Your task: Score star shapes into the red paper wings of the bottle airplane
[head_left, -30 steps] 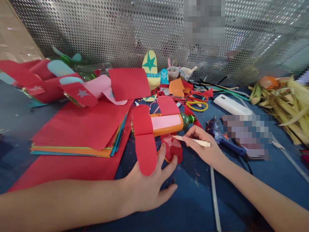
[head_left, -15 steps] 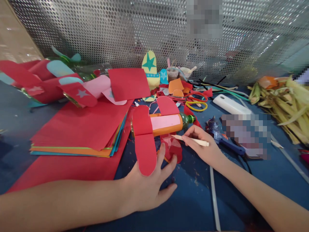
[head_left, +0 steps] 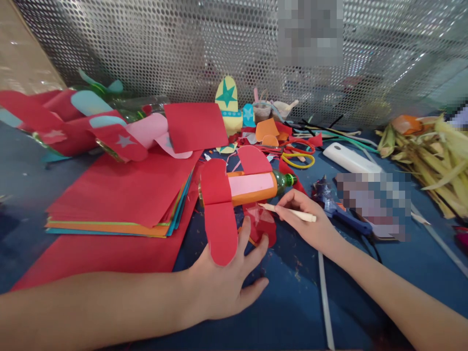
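Observation:
My right hand point(head_left: 307, 214) pinches a slim cream-coloured pen point(head_left: 302, 213). Its tip rests at the upper part of a star template point(head_left: 260, 215), pale and see-through, lying on a rounded piece of red paper point(head_left: 268, 234). With fingers spread, my left hand point(head_left: 228, 278) presses its fingertips on the red paper's near edge. Just beyond lies a green bottle point(head_left: 283, 181) on its side, wrapped in an orange band point(head_left: 252, 196) with a pink strip point(head_left: 252, 185). Red paper wings point(head_left: 221, 234) cross its left end, and one covers part of my left hand.
Left of the bottle lies a stack of coloured paper point(head_left: 120, 195), with decorated paper-wrapped bottles point(head_left: 73, 126) behind. Scissors point(head_left: 298, 160), a blue glue gun point(head_left: 338, 212) and a phone point(head_left: 373, 207) lie to the right. Dried husks point(head_left: 420, 156) sit farther right. A perforated metal panel point(head_left: 183, 58) stands behind.
Almost nothing differs. The pen tip has shifted very slightly at the star's top, and my left hand holds its place.

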`<action>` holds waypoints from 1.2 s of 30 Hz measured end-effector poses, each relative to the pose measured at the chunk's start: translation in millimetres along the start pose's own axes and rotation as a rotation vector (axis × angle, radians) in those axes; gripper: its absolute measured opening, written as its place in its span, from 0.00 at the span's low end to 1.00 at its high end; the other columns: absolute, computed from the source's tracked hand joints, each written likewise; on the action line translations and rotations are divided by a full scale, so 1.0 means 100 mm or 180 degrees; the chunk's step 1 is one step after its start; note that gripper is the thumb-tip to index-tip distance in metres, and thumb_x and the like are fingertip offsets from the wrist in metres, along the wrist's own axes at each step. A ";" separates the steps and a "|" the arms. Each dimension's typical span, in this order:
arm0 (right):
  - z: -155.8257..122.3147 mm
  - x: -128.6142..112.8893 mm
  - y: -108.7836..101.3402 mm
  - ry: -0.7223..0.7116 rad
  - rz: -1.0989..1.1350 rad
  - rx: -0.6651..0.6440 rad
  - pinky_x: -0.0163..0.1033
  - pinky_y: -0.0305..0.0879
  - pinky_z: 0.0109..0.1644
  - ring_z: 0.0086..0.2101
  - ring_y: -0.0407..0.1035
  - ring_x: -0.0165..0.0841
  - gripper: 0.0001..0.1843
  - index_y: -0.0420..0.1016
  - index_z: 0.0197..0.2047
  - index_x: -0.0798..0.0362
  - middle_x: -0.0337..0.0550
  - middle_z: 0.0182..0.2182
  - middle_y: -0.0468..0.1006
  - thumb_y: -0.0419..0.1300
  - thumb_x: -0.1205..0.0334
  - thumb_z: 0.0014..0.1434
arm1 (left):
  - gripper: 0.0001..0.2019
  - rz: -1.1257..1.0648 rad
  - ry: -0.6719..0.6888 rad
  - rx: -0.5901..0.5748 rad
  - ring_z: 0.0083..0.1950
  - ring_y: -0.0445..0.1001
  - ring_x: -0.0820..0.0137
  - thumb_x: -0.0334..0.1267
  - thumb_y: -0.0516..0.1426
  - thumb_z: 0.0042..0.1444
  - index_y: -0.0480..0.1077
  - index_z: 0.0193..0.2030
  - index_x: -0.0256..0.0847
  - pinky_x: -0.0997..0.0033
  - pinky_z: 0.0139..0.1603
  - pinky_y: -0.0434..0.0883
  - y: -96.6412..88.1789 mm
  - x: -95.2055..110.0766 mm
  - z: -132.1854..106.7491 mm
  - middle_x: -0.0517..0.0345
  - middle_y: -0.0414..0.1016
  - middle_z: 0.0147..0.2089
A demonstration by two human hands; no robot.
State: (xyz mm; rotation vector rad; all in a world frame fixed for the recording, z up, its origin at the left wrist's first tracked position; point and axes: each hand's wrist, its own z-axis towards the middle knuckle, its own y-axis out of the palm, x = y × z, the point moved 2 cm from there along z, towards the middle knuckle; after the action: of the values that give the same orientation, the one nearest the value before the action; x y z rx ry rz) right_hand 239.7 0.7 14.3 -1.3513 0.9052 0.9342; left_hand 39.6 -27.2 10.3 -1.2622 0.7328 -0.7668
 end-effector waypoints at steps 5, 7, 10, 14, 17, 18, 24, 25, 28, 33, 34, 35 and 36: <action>0.00 0.01 0.01 0.0003 0.0085 -0.0022 0.34 0.62 0.29 0.25 0.65 0.29 0.10 0.64 0.30 0.51 0.36 0.24 0.70 0.59 0.56 0.57 | 0.26 0.0055 0.0103 0.0007 0.55 0.66 0.46 0.53 0.46 0.63 0.60 0.64 0.44 0.47 0.48 0.69 -0.01 0.00 0.01 0.41 0.60 0.64; 0.01 0.01 0.01 -0.0013 0.0084 -0.0011 0.34 0.63 0.30 0.26 0.65 0.29 0.10 0.64 0.31 0.51 0.37 0.25 0.70 0.60 0.56 0.57 | 0.27 0.0085 0.0103 -0.0004 0.55 0.67 0.45 0.53 0.46 0.63 0.61 0.64 0.44 0.48 0.47 0.70 -0.02 0.00 0.01 0.40 0.60 0.63; 0.01 0.02 0.01 -0.0007 0.0068 -0.0024 0.35 0.63 0.30 0.26 0.65 0.29 0.10 0.64 0.31 0.51 0.37 0.25 0.71 0.60 0.55 0.57 | 0.26 0.0118 0.0117 -0.0046 0.54 0.68 0.44 0.53 0.46 0.63 0.61 0.64 0.45 0.47 0.45 0.71 -0.03 0.00 0.02 0.39 0.60 0.63; 0.00 0.01 0.01 -0.0005 0.0071 -0.0010 0.34 0.64 0.30 0.26 0.65 0.29 0.10 0.65 0.31 0.51 0.37 0.25 0.71 0.60 0.55 0.57 | 0.27 0.0079 0.0098 -0.0082 0.54 0.68 0.44 0.53 0.46 0.63 0.61 0.64 0.44 0.46 0.46 0.70 -0.03 0.01 0.02 0.39 0.59 0.64; 0.00 0.01 0.01 -0.0019 0.0089 -0.0002 0.35 0.64 0.30 0.25 0.65 0.29 0.10 0.65 0.30 0.50 0.37 0.25 0.71 0.60 0.55 0.56 | 0.27 0.0027 0.0075 -0.0101 0.55 0.67 0.44 0.53 0.46 0.63 0.60 0.64 0.45 0.46 0.48 0.69 -0.02 0.01 0.02 0.40 0.58 0.65; 0.01 0.00 0.01 -0.0020 0.0092 -0.0004 0.35 0.64 0.30 0.25 0.65 0.29 0.10 0.65 0.30 0.50 0.37 0.25 0.71 0.60 0.55 0.56 | 0.27 0.0012 0.0058 -0.0101 0.55 0.67 0.45 0.53 0.46 0.63 0.60 0.65 0.45 0.47 0.48 0.69 -0.02 0.01 0.01 0.40 0.57 0.65; 0.01 0.00 0.02 -0.0005 0.0053 -0.0018 0.34 0.63 0.30 0.26 0.66 0.29 0.09 0.65 0.31 0.51 0.37 0.26 0.71 0.60 0.56 0.57 | 0.26 0.0046 0.0096 -0.0021 0.55 0.66 0.44 0.53 0.46 0.63 0.61 0.64 0.44 0.46 0.47 0.70 -0.02 0.00 0.01 0.40 0.59 0.64; 0.01 0.00 0.01 -0.0008 0.0069 -0.0035 0.34 0.63 0.31 0.26 0.66 0.29 0.09 0.65 0.31 0.51 0.37 0.26 0.71 0.60 0.56 0.57 | 0.26 0.0048 0.0101 -0.0028 0.56 0.66 0.44 0.53 0.46 0.63 0.61 0.64 0.44 0.46 0.47 0.70 -0.02 0.00 0.01 0.40 0.59 0.64; 0.00 0.01 0.01 -0.0011 0.0118 -0.0055 0.34 0.64 0.31 0.27 0.66 0.29 0.10 0.64 0.31 0.51 0.37 0.26 0.71 0.60 0.56 0.57 | 0.26 0.0009 0.0071 -0.0058 0.56 0.66 0.46 0.53 0.47 0.63 0.61 0.64 0.44 0.47 0.49 0.69 -0.02 0.00 0.01 0.40 0.59 0.64; 0.00 0.02 0.01 -0.0007 0.0115 -0.0059 0.34 0.63 0.31 0.26 0.67 0.29 0.11 0.64 0.30 0.50 0.37 0.25 0.71 0.60 0.55 0.57 | 0.27 -0.0026 0.0001 -0.0065 0.55 0.67 0.46 0.54 0.47 0.62 0.60 0.65 0.45 0.48 0.49 0.69 0.00 0.00 0.00 0.39 0.58 0.64; 0.00 0.02 0.01 -0.0026 0.0116 -0.0053 0.34 0.63 0.30 0.26 0.66 0.29 0.11 0.64 0.30 0.50 0.37 0.24 0.71 0.60 0.55 0.57 | 0.27 -0.0028 -0.0006 -0.0057 0.55 0.67 0.46 0.54 0.47 0.62 0.60 0.65 0.45 0.47 0.49 0.69 0.00 0.00 0.00 0.39 0.58 0.64; 0.00 0.01 0.01 -0.0044 0.0120 -0.0047 0.34 0.63 0.30 0.25 0.66 0.29 0.11 0.64 0.30 0.50 0.37 0.24 0.71 0.60 0.55 0.57 | 0.28 -0.0033 -0.0023 -0.0038 0.55 0.67 0.46 0.54 0.47 0.62 0.60 0.65 0.45 0.47 0.48 0.69 0.00 0.00 0.00 0.38 0.58 0.64; 0.00 0.01 0.01 -0.0053 0.0123 -0.0042 0.34 0.63 0.30 0.25 0.66 0.29 0.11 0.64 0.30 0.50 0.37 0.24 0.71 0.60 0.55 0.57 | 0.28 -0.0041 -0.0042 -0.0028 0.55 0.67 0.46 0.55 0.47 0.62 0.60 0.65 0.45 0.47 0.48 0.69 0.01 -0.01 0.00 0.38 0.58 0.64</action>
State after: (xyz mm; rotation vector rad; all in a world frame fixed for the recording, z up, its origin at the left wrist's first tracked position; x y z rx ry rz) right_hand 239.6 0.8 13.1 -1.3394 0.9166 0.9812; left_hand 39.3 -26.7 9.7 -1.2800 0.7187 -0.7659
